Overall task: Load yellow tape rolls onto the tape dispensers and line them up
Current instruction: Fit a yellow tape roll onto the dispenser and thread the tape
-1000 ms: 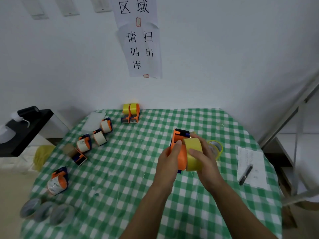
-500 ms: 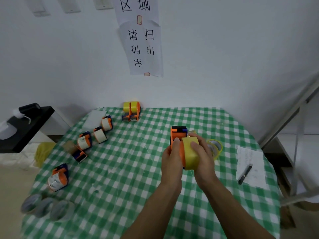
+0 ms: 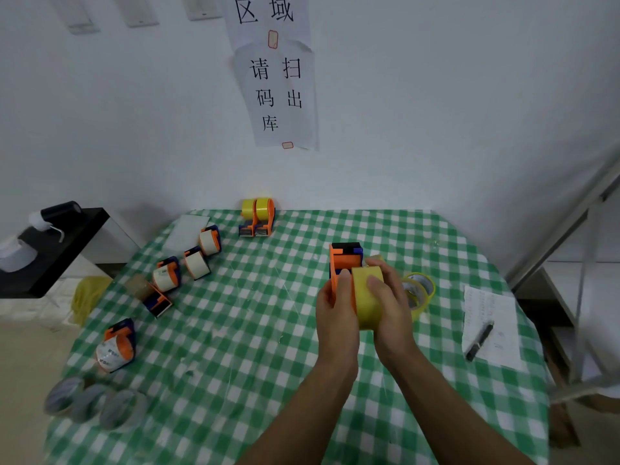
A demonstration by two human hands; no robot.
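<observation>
Above the green checked table [image 3: 235,330] I hold an orange and blue tape dispenser [image 3: 345,261] with a yellow tape roll [image 3: 365,303] against its right side. My left hand [image 3: 335,313] grips the dispenser from the left. My right hand [image 3: 391,303] wraps its fingers over the yellow roll. Two dispensers loaded with yellow tape [image 3: 257,216] stand side by side at the table's far edge. More yellow rolls [image 3: 419,292] lie just right of my hands, partly hidden.
Several dispensers with white tape [image 3: 188,263] lie along the left side, one more [image 3: 115,345] nearer me. Grey tape rolls [image 3: 90,402] sit at the near left corner. A paper sheet [image 3: 489,313] with a black pen [image 3: 479,340] lies at the right. A black side table [image 3: 50,250] stands left.
Both hands turned the dispenser and yellow roll so the dispenser's head now points away from me and stands more upright; the grip stayed the same.
</observation>
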